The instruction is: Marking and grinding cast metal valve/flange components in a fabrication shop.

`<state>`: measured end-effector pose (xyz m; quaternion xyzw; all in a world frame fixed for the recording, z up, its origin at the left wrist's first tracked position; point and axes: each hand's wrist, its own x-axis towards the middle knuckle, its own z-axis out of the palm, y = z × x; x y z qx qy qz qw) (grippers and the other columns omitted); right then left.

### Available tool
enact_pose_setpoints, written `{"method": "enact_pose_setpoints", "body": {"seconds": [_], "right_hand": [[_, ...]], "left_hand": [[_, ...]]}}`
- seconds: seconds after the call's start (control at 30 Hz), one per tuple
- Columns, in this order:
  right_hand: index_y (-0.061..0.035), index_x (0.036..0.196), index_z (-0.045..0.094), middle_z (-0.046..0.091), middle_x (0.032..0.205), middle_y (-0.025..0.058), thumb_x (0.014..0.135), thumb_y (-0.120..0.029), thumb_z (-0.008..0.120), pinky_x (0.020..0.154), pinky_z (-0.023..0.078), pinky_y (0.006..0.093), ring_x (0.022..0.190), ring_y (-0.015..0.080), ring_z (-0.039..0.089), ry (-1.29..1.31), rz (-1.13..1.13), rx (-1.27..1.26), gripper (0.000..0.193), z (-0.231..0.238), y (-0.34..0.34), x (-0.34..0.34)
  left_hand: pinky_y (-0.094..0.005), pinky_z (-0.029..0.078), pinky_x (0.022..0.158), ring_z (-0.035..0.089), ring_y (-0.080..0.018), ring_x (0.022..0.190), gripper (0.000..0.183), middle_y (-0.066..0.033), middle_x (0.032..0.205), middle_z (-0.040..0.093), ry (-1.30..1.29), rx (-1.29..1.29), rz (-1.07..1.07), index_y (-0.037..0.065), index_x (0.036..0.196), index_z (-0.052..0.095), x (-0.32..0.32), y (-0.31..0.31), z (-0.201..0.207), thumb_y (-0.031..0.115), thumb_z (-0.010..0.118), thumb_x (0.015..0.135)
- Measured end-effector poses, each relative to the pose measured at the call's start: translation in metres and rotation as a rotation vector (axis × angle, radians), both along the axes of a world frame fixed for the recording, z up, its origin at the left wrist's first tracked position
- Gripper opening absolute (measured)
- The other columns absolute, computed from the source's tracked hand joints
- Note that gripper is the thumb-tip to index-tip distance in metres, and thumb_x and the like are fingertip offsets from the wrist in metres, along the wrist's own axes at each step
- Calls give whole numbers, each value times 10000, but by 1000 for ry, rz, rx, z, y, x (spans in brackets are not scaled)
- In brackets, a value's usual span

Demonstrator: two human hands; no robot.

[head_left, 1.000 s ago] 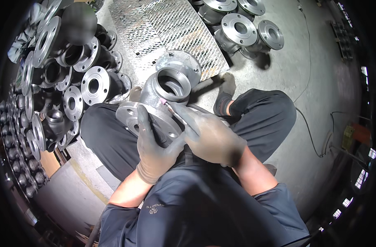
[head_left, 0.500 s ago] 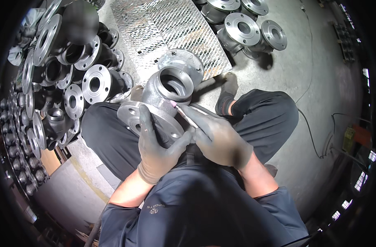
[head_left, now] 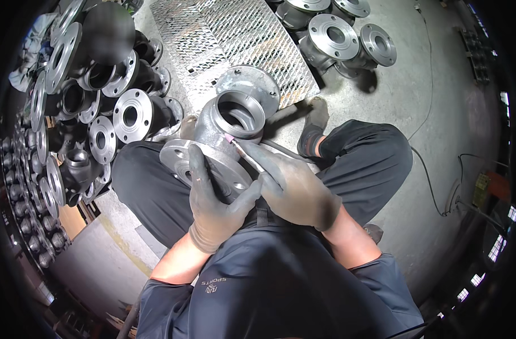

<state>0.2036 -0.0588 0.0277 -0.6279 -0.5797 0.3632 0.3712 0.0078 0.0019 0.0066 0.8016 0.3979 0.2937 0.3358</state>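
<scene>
Between my legs stands a grey cast metal valve body [head_left: 210, 127], with a round threaded opening facing up and a flange at each end. My gloved left hand [head_left: 213, 200] grips its near flange [head_left: 173, 155], the forefinger stretched over the face and the thumb out toward my other hand. My gloved right hand [head_left: 297, 189] is closed round a slim grinder [head_left: 249, 157] with a small pink grinding stone [head_left: 229, 137] at its tip. The stone is at the body's surface, just below the opening's rim; whether it touches I cannot tell. The fingers under the grinder are partly hidden.
A ridged metal plate [head_left: 241, 39] lies beyond the valve body. Stacked flanged castings [head_left: 131, 116] crowd the left, and more flanged castings [head_left: 332, 37] stand at the far right. A black cable [head_left: 427, 175] runs over the floor on the right.
My right hand has shifted slightly left with the grinder, and the pink stone has moved left and a little up along the body. My left hand has stayed nearly still.
</scene>
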Motion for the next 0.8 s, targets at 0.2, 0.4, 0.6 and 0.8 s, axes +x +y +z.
{"method": "enact_pose_setpoints", "body": {"seconds": [0.2, 0.4, 0.6, 0.8], "right_hand": [[69, 1532, 579, 749, 1136, 337, 986, 6, 563, 931, 569, 548, 1026, 490, 729, 42, -34, -44, 550, 2, 4, -3], [42, 1555, 590, 691, 1449, 298, 992, 26, 578, 1115, 563, 476, 1333, 465, 680, 124, -38, -137, 563, 15, 8, -2], [37, 1571, 576, 686, 1456, 299, 1000, 11, 589, 1128, 548, 484, 1345, 462, 676, 29, -2, -165, 571, 19, 4, -2], [17, 1576, 584, 675, 1479, 295, 990, 10, 592, 1157, 530, 472, 1371, 450, 664, 120, -23, -226, 587, 17, 9, -1]], "left_hand": [[-464, 493, 1197, 589, -466, 1472, 1257, -416, 1635, 461, 27, 72, -15, -202, 1670, 233, -3, 0, -3, 245, 1018, 796], [-477, 491, 1200, 571, -493, 1485, 1255, -436, 1635, 452, 17, 34, -2, -205, 1667, 235, -1, 0, 1, 249, 1023, 801], [-491, 489, 1199, 566, -512, 1485, 1263, -446, 1629, 450, 25, 66, -45, -205, 1669, 222, -4, 0, 0, 261, 1024, 810], [-493, 488, 1201, 567, -514, 1483, 1252, -447, 1624, 455, 9, 71, -25, -204, 1668, 226, 0, 2, 0, 245, 1020, 811]]}}
